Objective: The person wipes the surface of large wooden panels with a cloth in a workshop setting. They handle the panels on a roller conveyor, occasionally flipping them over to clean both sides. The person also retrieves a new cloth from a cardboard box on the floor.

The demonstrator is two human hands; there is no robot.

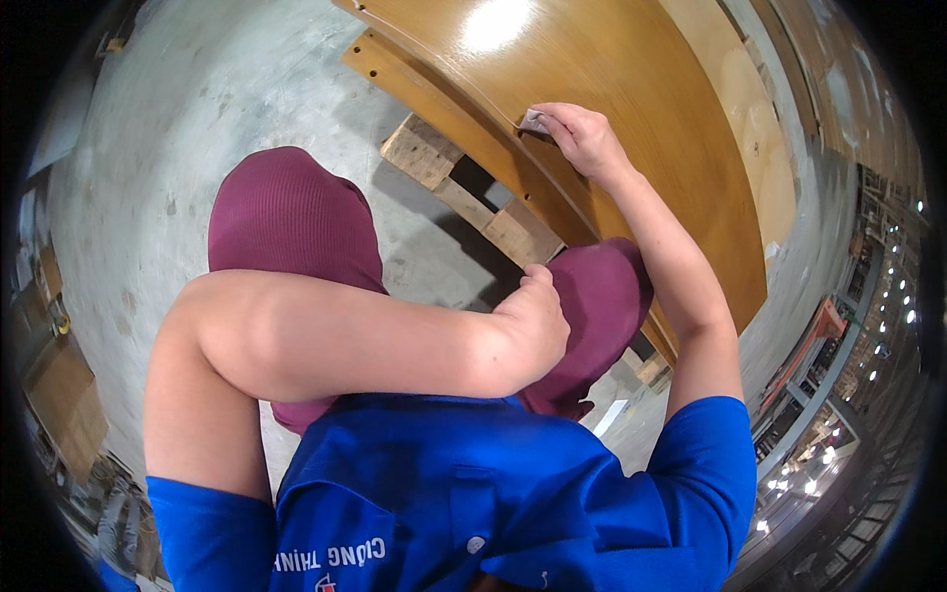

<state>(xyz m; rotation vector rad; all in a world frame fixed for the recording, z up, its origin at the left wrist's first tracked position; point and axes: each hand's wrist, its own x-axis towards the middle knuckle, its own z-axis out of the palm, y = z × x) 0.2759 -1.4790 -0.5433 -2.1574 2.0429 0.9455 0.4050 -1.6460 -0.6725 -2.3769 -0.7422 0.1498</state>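
Note:
In my right hand (pixel 590 146), a small folded whitish piece of paper or cloth (pixel 534 121) is pinched between the fingertips. It touches the edge of a glossy brown wooden panel (pixel 651 128), where a groove runs along the side. My left arm crosses in front of me, and my left hand (pixel 538 321) rests against my right knee (pixel 597 306). Its fingers are curled and mostly hidden, so whether they hold anything does not show.
Beside the panel runs a narrow brown board (pixel 434 89) with dark holes. A rough wooden pallet (pixel 424 151) lies under them on the grey concrete floor (pixel 148 168). Pale plywood (pixel 755 148) shows beyond the panel, and metal racking (pixel 824 385) stands at the right.

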